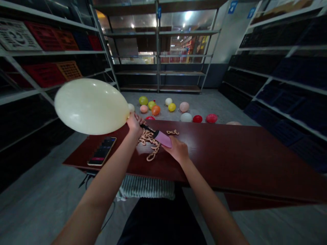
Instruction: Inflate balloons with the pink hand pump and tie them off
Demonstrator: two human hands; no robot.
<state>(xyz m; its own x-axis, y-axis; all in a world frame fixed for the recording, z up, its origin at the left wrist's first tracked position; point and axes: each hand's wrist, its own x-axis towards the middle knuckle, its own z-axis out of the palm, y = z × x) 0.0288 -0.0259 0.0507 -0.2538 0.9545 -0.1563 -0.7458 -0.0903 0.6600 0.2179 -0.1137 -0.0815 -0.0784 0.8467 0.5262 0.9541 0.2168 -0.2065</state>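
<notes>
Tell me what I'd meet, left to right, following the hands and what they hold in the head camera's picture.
Cream balloon → left hand → pink pump → right hand.

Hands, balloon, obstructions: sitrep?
Left hand pinching the cream balloon's neck; right hand gripping pink pump.
Balloon inflated, off to the left.
Tan loops strewn around beneath pump; phone beside left forearm.
</notes>
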